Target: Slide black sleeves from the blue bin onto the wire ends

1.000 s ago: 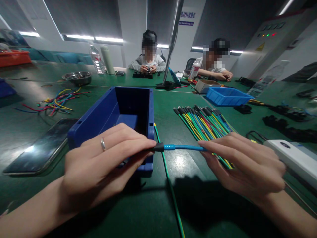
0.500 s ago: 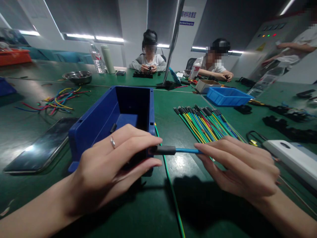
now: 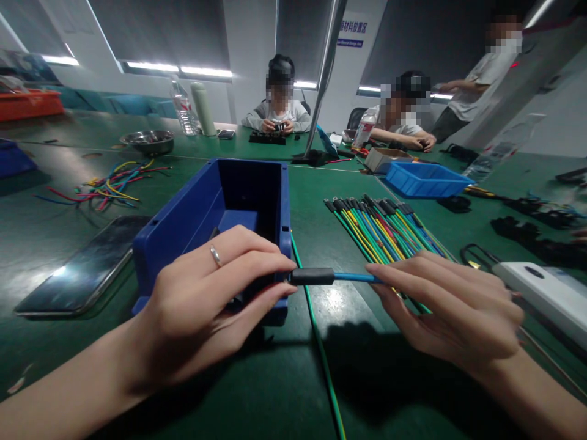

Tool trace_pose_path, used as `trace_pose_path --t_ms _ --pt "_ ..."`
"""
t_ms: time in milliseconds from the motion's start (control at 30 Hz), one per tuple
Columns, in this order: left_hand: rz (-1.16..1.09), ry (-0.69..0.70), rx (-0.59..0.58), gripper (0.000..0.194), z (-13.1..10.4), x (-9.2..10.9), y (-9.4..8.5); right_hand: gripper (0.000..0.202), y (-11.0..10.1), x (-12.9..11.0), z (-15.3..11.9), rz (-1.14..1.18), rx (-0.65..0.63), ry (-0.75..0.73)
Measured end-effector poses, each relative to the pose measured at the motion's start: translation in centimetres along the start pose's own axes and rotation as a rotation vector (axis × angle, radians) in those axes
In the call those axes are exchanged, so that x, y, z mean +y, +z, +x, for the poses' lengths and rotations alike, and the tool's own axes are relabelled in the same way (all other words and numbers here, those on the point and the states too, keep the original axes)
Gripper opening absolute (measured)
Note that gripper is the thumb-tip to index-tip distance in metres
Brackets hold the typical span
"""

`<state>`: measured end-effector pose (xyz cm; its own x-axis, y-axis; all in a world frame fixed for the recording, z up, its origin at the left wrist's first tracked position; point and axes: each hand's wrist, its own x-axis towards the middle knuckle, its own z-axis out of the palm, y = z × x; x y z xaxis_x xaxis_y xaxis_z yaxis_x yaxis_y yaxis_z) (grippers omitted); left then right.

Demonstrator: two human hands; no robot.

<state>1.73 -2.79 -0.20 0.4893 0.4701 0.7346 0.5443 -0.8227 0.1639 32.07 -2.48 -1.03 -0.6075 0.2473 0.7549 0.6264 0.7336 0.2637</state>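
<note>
Between my two hands a blue wire [image 3: 355,277] is stretched level, with a black sleeve [image 3: 313,276] around its left end. My left hand [image 3: 220,287], with a ring on one finger, pinches the tip just left of the sleeve. What pokes out there is mostly hidden by the fingertips. Thumb and fingers of my right hand [image 3: 444,299] are closed on the blue part of the wire. Behind my left hand stands a dark blue bin [image 3: 158,235], its inside partly covered by the hand. A green-yellow wire [image 3: 321,342] lies on the table below the held one.
Past my right hand lies a row of sleeved wires [image 3: 376,229]. A phone [image 3: 82,269] and loose wires [image 3: 107,186] are on the left. Further off are a metal bowl [image 3: 149,142], a light blue tray [image 3: 426,179] and a metal pole [image 3: 321,79]. A white device [image 3: 541,293] sits right.
My left fingertips have shifted to the sleeve's left end, baring more of it. The view has moved slightly. A standing person at the back right has moved left.
</note>
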Motion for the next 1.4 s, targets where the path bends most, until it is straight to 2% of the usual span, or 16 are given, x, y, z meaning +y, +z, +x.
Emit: trace_pose_path --t_ms 233,600,933,1400 --pt "-0.036 0.051 0.000 0.017 -0.20 -0.19 0.70 0.018 0.42 -0.32 0.14 0.019 0.021 -0.021" --pt "-0.046 -0.002 0.003 0.017 -0.44 0.26 0.32 0.014 0.27 -0.15 0.04 0.034 0.031 -0.015" --pt "-0.039 0.036 0.014 0.008 0.07 0.36 0.04 0.014 0.38 -0.10 0.00 0.073 0.012 -0.001" --pt "-0.102 0.081 -0.001 0.014 -0.32 -0.54 0.69 0.015 0.33 -0.28 -0.16 0.046 0.044 0.027"
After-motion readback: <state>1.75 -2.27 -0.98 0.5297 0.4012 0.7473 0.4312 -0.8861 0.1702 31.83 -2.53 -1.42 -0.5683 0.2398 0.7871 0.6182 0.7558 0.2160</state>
